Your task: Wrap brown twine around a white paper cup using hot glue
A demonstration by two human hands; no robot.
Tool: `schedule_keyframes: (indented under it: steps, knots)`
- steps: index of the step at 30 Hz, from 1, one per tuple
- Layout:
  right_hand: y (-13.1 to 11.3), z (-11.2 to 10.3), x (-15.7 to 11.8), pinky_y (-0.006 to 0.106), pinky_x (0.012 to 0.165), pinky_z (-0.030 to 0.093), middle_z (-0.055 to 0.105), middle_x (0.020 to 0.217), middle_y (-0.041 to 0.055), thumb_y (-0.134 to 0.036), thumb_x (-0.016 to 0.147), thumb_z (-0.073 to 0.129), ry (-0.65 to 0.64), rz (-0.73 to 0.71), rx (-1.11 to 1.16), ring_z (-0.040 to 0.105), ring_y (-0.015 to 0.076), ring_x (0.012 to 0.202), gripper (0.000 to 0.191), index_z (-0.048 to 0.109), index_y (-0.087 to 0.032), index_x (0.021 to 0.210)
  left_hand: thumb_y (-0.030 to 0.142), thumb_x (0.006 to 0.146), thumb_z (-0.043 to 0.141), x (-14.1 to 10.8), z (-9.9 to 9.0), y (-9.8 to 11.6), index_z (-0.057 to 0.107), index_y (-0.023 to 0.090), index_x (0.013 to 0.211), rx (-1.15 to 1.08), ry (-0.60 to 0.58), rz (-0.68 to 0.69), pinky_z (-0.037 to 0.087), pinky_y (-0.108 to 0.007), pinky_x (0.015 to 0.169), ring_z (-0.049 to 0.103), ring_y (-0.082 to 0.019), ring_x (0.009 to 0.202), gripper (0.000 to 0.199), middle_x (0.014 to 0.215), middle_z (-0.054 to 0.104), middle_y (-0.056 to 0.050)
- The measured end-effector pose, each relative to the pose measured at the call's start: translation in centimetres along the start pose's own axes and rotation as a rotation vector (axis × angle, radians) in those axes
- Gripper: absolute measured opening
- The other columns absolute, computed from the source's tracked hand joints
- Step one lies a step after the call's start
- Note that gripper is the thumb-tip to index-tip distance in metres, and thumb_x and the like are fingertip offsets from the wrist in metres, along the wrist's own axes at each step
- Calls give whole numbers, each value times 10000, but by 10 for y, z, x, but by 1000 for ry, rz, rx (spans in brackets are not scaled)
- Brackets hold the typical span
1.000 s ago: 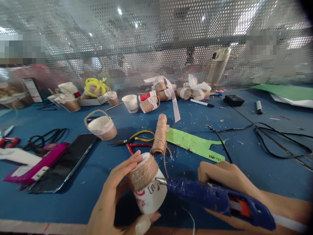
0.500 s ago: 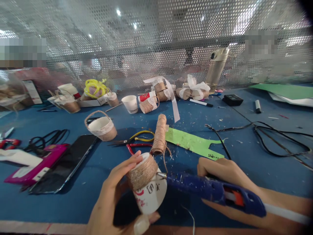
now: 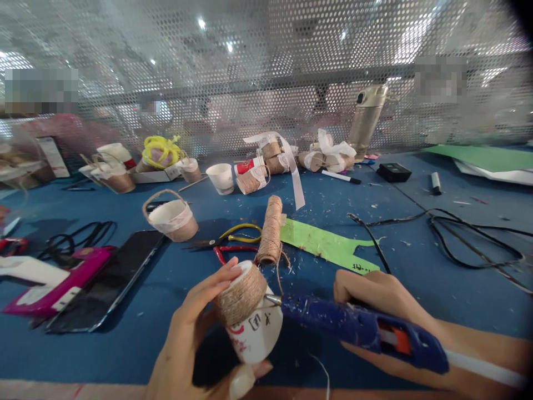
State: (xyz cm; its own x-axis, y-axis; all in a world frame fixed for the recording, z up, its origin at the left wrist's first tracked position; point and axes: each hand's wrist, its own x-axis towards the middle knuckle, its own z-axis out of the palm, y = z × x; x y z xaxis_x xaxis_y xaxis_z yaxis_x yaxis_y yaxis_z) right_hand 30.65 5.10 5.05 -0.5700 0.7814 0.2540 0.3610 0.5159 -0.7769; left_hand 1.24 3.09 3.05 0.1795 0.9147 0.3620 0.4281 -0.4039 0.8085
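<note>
My left hand grips a white paper cup by its rim and base, tilted base-up. Twine is wound around the upper part of the cup. My right hand is closed around a blue hot glue gun, whose metal nozzle touches the cup just below the lowest twine turns. A white glue stick sticks out of the gun's rear. Behind the cup stands a spool of twine, its loose strand running down toward the cup. Scissors with yellow and red handles lie beside the spool.
A twine-wrapped basket cup, a phone and a pink package lie left. Green paper and a black cable lie right. Several cups, a marker and a bottle line the back before a perforated metal screen.
Both hands, the cup and the glue gun keep nearly the same positions, with the nozzle still at the twine's edge. At the far left edge, part of another person's hand has come into view.
</note>
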Motion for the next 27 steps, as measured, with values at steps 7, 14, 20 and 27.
schedule_keyframes:
  steps: [7,14,20,27]
  knots:
    - [2,1,-1,236,478,234,419,612,-93,-98,645,578,-32,-7,55,279,97,518,337,322,-254,798,205,698,838,0,-3,-3,486,273,1319,5,-45,30,601,-463,997,529,-383,1358,717,1483,509,-140]
    - [-3,1,-1,236,479,245,401,593,-93,-127,731,580,-4,18,20,290,97,505,295,317,-251,782,224,690,850,0,-9,-5,485,267,1345,11,-48,11,601,-458,995,554,-380,1336,751,1479,520,-148]
    - [-1,-1,-1,227,477,266,403,581,-95,-129,739,587,38,24,-69,295,94,498,304,311,-250,771,340,676,868,-5,2,1,534,316,1294,-128,79,-9,590,-462,1014,561,-363,1330,703,1422,567,-90]
    - [15,-27,0,266,525,372,621,752,-6,-214,836,531,170,17,-634,532,152,542,157,511,-227,991,381,655,878,-8,6,13,563,295,1276,-197,153,-77,612,-502,966,579,-402,1296,701,1412,581,-119]
